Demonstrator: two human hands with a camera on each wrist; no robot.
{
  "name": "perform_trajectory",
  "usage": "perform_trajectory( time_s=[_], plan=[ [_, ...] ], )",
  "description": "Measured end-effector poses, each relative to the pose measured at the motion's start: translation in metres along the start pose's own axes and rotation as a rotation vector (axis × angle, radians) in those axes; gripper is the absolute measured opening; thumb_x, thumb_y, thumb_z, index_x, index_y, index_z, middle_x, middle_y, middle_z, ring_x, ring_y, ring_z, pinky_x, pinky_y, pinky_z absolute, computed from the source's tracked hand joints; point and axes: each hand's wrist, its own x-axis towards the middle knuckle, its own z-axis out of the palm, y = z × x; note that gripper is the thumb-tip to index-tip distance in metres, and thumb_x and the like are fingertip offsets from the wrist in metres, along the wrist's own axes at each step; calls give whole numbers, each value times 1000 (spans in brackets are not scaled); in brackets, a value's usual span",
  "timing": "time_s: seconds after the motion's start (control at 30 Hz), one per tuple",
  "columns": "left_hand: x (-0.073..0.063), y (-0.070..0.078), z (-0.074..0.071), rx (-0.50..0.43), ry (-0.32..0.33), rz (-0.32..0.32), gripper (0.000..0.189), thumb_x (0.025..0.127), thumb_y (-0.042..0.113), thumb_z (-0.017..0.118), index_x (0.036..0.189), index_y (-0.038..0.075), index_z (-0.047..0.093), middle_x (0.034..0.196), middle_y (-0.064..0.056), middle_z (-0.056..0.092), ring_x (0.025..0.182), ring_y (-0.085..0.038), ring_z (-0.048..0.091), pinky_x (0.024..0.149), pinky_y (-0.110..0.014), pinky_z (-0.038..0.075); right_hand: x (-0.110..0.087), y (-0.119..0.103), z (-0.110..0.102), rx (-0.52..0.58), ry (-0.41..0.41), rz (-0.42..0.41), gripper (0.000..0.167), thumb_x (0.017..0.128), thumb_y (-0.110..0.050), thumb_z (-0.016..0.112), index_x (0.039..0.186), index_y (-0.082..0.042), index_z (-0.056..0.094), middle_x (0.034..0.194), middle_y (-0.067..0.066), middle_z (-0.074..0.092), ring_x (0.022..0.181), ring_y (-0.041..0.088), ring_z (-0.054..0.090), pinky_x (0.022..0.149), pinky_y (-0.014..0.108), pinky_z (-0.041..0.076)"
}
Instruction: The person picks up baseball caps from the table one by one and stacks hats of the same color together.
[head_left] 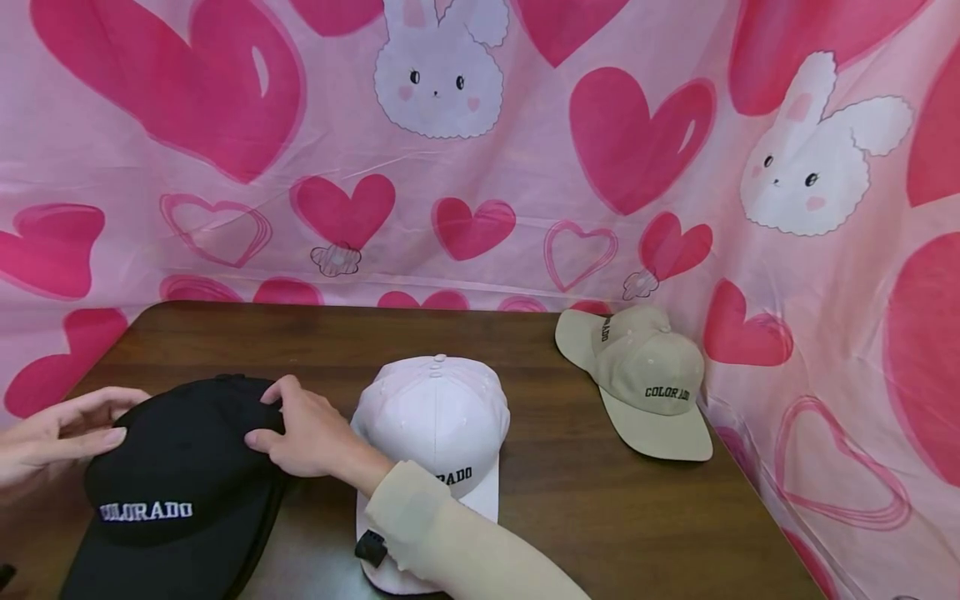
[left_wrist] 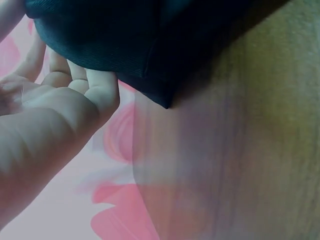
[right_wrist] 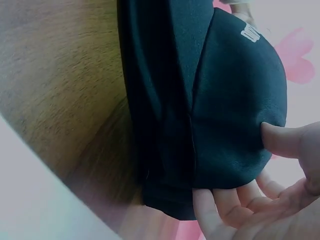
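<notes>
A black cap (head_left: 187,442) with white "COLORADO" lettering lies at the left, its brim toward me. In the right wrist view the black cap (right_wrist: 240,105) sits over another dark fabric layer, seemingly a second black cap (right_wrist: 150,100) under it. My left hand (head_left: 71,437) holds the crown's left side, thumb toward the front; in the left wrist view its fingers (left_wrist: 102,90) meet the cap's lower edge. At the crown's right side, my right hand (head_left: 315,429) grips the cloth between thumb and fingers (right_wrist: 227,207).
A white cap (head_left: 431,408) with dark lettering stands mid-table, partly behind my right forearm. Two beige caps (head_left: 652,375) lie overlapping at the back right. The brown wooden table (head_left: 570,517) meets a pink heart-and-bunny cloth (head_left: 517,150) at the back and right.
</notes>
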Motion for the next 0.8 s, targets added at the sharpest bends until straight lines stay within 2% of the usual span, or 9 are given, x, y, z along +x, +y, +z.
perform_trajectory(
  time_s=[0.13, 0.27, 0.57, 0.8],
  plan=[
    [0, 5, 6, 40, 40, -24, 50, 111, 7, 52, 132, 52, 47, 116, 21, 67, 97, -13, 70, 77, -31, 62, 1, 0, 2, -15, -4, 31, 40, 100, -34, 75, 132, -27, 52, 135, -8, 65, 118, 5, 62, 98, 27, 53],
    [1, 6, 9, 38, 66, -31, 47, 111, 7, 52, 133, 48, 48, 116, 20, 67, 98, -13, 70, 78, -29, 61, 2, 0, 5, -29, 4, 52, 40, 99, -35, 76, 131, -28, 52, 132, -9, 65, 113, 5, 63, 95, 28, 55],
    [4, 11, 17, 111, 114, -70, 39, 110, 16, 56, 134, 44, 45, 114, 19, 64, 97, -11, 66, 77, -25, 57, 7, 2, 9, -71, 45, 64, 41, 99, -38, 76, 131, -29, 51, 125, -10, 66, 109, 5, 63, 93, 29, 55],
    [6, 18, 18, 57, 110, -94, 36, 111, 16, 55, 133, 44, 46, 112, 10, 67, 96, -19, 71, 78, -28, 58, 12, 1, 10, -83, 77, 75, 42, 98, -37, 77, 131, -29, 52, 121, -10, 66, 102, 5, 63, 88, 28, 55]
  ],
)
